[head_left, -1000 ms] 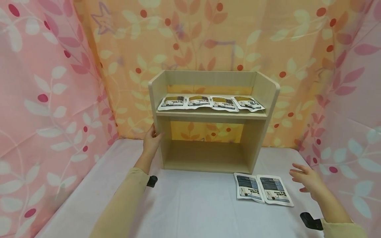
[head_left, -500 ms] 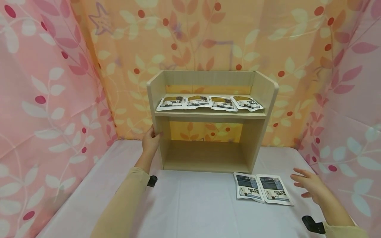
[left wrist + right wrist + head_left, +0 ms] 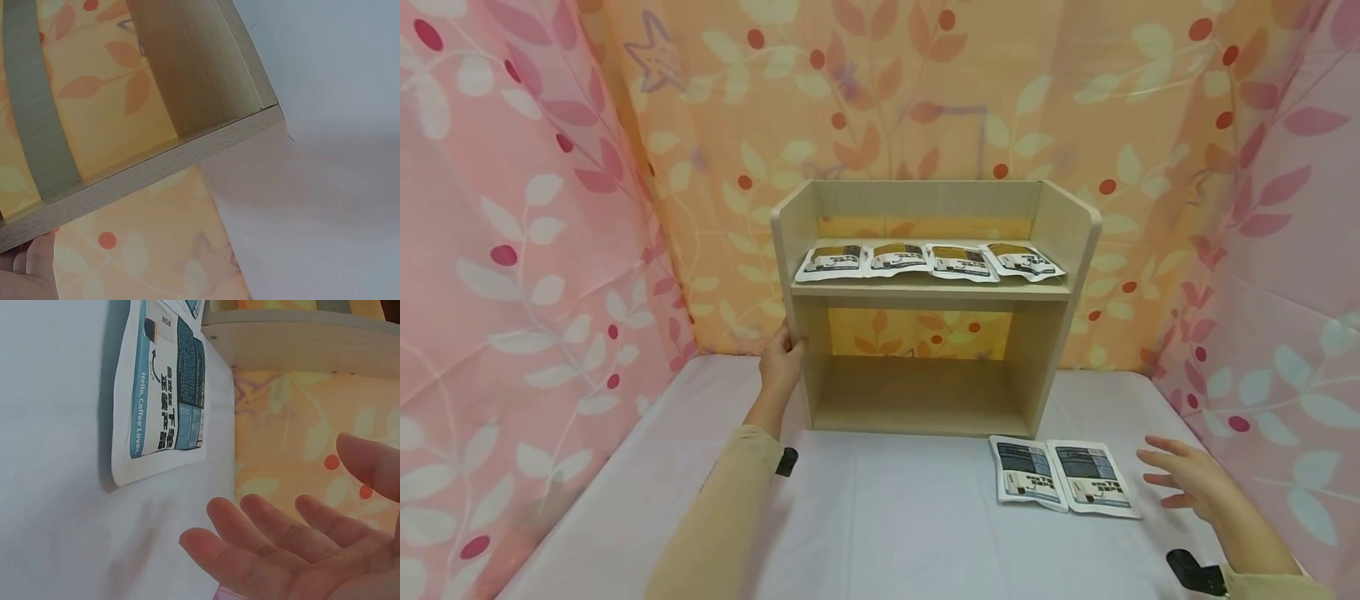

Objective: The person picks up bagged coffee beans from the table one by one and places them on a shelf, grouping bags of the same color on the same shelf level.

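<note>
A pale wooden two-tier shelf [image 3: 931, 291] stands upright on the white table. My left hand [image 3: 780, 360] grips its left side panel [image 3: 156, 155], thumb over the front edge and fingers on the outer face. In the left wrist view only part of that hand [image 3: 34, 272] shows, low at the left. My right hand [image 3: 1191, 479] hovers with spread fingers to the right of two white-edged pouches, the left pouch [image 3: 1028, 473] and the right pouch [image 3: 1093, 479]. The right wrist view shows those fingers [image 3: 244, 528] holding nothing, near a pouch [image 3: 165, 387] printed "Hello, Coffee Lover."
Several similar pouches [image 3: 898, 258] lie in a row on the shelf's upper board [image 3: 932, 290]. Patterned pink and orange cloth [image 3: 880, 92] encloses the table [image 3: 880, 517] at the back and both sides. Black camera mounts [image 3: 1195, 573] sit at both wrists.
My right hand has drifted slightly right and down, away from the pouches. The left hand stays on the shelf's side; the shelf and pouches have kept their places.
</note>
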Demonstrator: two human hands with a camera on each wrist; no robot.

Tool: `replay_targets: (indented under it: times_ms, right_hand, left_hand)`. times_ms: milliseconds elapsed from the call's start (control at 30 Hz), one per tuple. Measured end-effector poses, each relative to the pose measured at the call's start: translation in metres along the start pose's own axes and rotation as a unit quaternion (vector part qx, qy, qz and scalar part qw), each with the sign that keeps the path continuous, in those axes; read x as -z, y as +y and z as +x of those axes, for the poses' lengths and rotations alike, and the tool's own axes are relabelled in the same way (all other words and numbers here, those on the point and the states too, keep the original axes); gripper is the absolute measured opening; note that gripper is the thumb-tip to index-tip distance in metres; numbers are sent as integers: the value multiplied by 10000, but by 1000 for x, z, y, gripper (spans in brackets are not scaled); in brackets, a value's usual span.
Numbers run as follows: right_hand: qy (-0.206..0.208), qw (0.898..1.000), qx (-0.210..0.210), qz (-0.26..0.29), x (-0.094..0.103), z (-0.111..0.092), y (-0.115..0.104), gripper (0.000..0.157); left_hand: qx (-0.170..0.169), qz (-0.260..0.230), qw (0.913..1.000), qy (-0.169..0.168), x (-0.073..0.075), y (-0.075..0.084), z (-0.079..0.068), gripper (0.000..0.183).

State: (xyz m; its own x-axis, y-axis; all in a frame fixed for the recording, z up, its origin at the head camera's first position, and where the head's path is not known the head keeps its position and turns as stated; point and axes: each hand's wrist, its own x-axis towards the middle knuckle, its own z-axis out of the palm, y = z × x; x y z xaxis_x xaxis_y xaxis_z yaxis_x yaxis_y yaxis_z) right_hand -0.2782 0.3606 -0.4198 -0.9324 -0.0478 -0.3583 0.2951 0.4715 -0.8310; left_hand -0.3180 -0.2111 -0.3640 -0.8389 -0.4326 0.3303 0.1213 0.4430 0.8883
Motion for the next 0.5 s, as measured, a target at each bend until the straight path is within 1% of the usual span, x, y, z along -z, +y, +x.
replay_targets:
  times_ms: [100,200,267,400,500]
  right_hand:
    - [-162,9998,-76,14,1,1,3,84]
    - [-350,9992,-183,-33,2,3,6,83]
    - [-454,9987,-247,-27,1,4,8,84]
    - [-507,9978,-390,157,1,8,13,86]
    - [-508,9972,-461,296,1,10,17,84]
  left_hand:
    - [-91,-44,9999,-19,-1,1,0,27]
    - [-156,30,9999,-29,-1,2,1,26]
    - [-159,57,9999,-14,-1,3,1,28]
    - [-137,-1,9999,-36,-1,3,1,32]
    - [-132,14,9999,-58,-1,2,1,31]
